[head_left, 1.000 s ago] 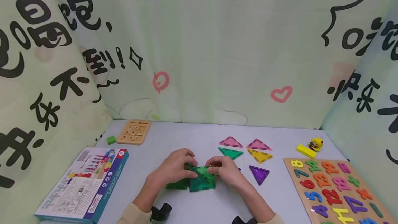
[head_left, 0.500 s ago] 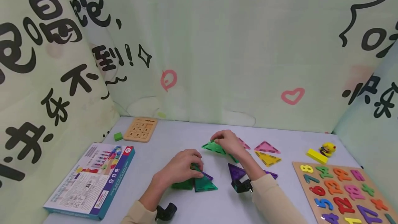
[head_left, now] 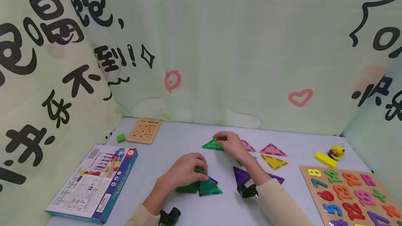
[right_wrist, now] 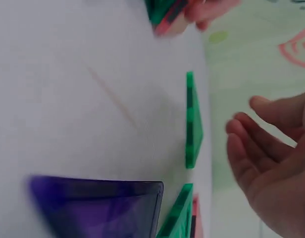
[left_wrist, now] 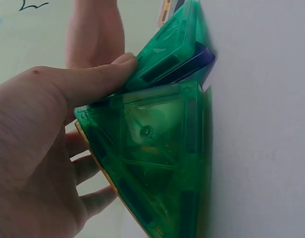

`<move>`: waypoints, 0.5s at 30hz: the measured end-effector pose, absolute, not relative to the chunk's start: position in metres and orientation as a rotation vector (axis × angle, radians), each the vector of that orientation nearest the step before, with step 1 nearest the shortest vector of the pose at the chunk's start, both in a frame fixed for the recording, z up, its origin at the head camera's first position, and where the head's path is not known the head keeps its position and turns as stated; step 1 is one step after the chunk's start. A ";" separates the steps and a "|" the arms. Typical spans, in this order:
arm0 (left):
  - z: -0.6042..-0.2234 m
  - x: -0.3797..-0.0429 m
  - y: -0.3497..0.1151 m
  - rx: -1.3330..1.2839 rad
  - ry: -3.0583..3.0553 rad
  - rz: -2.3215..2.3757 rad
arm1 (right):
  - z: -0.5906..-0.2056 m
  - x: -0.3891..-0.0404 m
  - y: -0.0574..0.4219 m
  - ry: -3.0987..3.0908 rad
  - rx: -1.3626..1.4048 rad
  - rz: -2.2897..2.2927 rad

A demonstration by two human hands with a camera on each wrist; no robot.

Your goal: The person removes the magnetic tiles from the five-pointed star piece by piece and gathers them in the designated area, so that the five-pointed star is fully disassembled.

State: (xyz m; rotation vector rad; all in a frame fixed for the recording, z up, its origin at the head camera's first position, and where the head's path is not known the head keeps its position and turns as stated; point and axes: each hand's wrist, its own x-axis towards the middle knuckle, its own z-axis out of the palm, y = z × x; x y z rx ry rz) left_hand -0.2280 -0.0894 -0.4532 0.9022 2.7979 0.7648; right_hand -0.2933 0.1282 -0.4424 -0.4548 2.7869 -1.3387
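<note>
My left hand (head_left: 188, 170) grips a small build of translucent green magnetic tiles (left_wrist: 157, 148) standing on the table, the thumb on a tilted green triangle (left_wrist: 167, 47). A purple tile edge (left_wrist: 192, 67) shows between the green pieces, and a yellow-orange edge runs behind them. My right hand (head_left: 230, 144) hovers over a loose green triangle tile (head_left: 211, 145) lying flat farther back. In the right wrist view its loosely bent fingers (right_wrist: 241, 134) are apart from that tile (right_wrist: 193, 124) and hold nothing.
Pink triangles (head_left: 272, 150), a yellow triangle (head_left: 273, 162) and purple triangles (head_left: 241, 175) lie around the right forearm. A toy box (head_left: 91, 184) is at left, near a wooden number board (head_left: 144, 131) and green cube (head_left: 120, 138). At right are a number puzzle (head_left: 348, 198), yellow block (head_left: 325, 159) and yellow figurine (head_left: 336, 152).
My right hand has left the green build, carried a green triangle to the back, set it down and let go. The left hand keeps its grip. The head view has swung slightly right.
</note>
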 end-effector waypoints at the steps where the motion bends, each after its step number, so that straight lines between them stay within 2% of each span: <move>1: -0.454 -0.228 -0.090 0.900 2.799 0.772 | -0.441 -0.284 0.130 2.753 -0.483 -1.330; 9: -0.456 -0.226 -0.089 0.886 2.834 0.795 | -0.442 -0.206 0.135 2.544 -0.537 -1.147; 15: -0.457 -0.224 -0.086 0.873 2.849 0.807 | -0.455 -0.181 0.121 2.583 -0.482 -1.170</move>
